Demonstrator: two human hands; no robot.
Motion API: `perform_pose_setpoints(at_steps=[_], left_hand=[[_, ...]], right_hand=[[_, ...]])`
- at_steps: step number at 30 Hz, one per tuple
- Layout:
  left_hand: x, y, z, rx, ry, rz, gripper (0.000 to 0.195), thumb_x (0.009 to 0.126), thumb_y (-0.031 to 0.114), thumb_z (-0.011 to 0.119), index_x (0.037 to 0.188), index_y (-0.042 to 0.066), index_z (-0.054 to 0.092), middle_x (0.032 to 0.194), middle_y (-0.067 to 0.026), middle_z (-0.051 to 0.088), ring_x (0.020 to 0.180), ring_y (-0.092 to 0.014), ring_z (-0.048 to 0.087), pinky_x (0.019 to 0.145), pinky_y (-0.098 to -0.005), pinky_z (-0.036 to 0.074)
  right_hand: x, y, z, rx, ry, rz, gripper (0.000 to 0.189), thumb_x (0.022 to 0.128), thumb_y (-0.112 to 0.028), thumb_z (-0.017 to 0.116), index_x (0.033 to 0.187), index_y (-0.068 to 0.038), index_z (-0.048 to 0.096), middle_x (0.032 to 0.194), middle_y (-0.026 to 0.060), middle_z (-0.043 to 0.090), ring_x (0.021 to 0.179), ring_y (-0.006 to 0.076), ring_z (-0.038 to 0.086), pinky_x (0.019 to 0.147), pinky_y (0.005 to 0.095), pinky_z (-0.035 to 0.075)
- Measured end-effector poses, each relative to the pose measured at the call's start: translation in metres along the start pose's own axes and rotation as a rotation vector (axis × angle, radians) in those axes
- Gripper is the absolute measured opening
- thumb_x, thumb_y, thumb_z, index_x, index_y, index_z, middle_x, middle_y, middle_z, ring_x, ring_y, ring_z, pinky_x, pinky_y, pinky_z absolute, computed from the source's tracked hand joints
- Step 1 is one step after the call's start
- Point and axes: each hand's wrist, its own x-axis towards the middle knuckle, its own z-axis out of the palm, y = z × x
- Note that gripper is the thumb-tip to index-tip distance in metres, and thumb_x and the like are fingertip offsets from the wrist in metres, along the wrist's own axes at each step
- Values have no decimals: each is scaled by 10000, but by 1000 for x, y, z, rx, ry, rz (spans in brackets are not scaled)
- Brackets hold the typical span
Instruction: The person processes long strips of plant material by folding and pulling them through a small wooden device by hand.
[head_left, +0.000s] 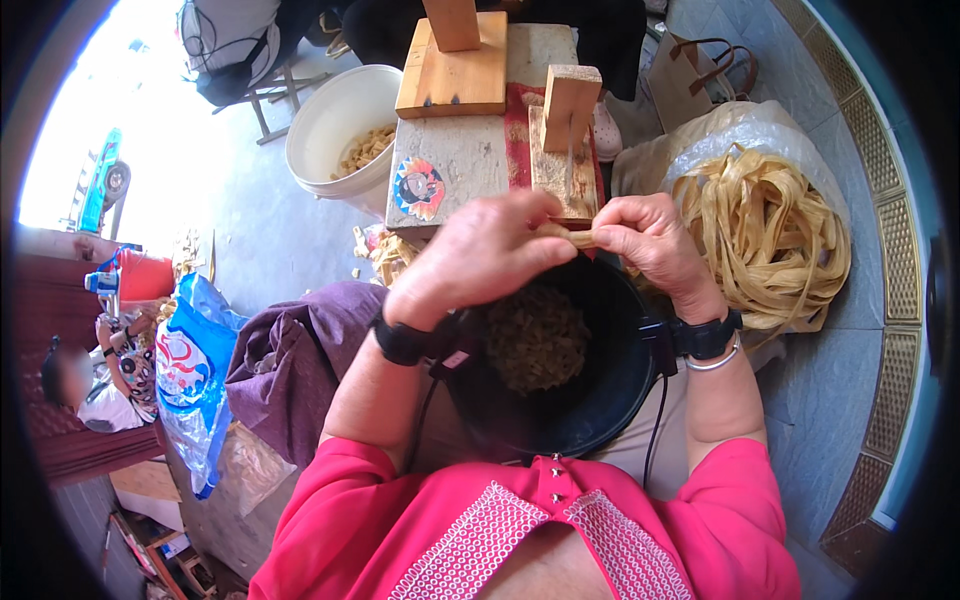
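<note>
Both my hands hold a short pale yellow strip (574, 235) stretched between them, above the near edge of a low worktable. My left hand (491, 244) grips its left end, fingers curled over it. My right hand (652, 240) pinches the right end between thumb and forefinger. Just beyond, a wooden block with an upright post (568, 112) and a thin metal rod stands on a red cloth (517, 135). Below my hands is a dark round tub (615, 390) with many small brownish pieces (536, 337) inside.
A white bucket (322, 142) with small tan pieces stands left of the table; a plastic bag of long yellow strips (772, 240) lies right. A larger wooden stand (450, 82) is at the table's far side. Purple cloth (300, 367) lies left. Another person (112, 375) sits far left.
</note>
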Motion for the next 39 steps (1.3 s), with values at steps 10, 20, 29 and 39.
perform_pose_setpoints(at_steps=[10,20,29,39], left_hand=[[29,-23,8,130,217,-93,173,860,196,585,883,25,598,625,-128,560,569,-212,565,568,-341,446],[52,-34,15,411,311,-180,254,850,319,574,923,86,644,688,-159,628,698,-337,636,644,-423,476],[9,-10,44,-711,125,-115,428,972,384,426,1135,10,556,662,-104,633,587,-217,641,504,-326,507],[13,-1,3,-1100,849,49,315,983,348,418,870,71,516,609,25,400,516,-83,369,510,-218,364]], right_hand=[[33,9,-23,-434,292,-204,151,826,-114,622,745,4,575,565,27,491,549,60,422,516,257,375],[62,38,-18,-900,551,-216,131,780,-148,613,739,-27,645,675,196,599,655,358,609,563,390,465],[17,20,35,692,-47,308,167,924,-230,569,902,-74,623,564,-28,452,411,63,387,378,207,336],[0,-10,37,-99,-158,37,204,935,-197,549,987,-11,613,617,12,535,488,59,465,446,193,372]])
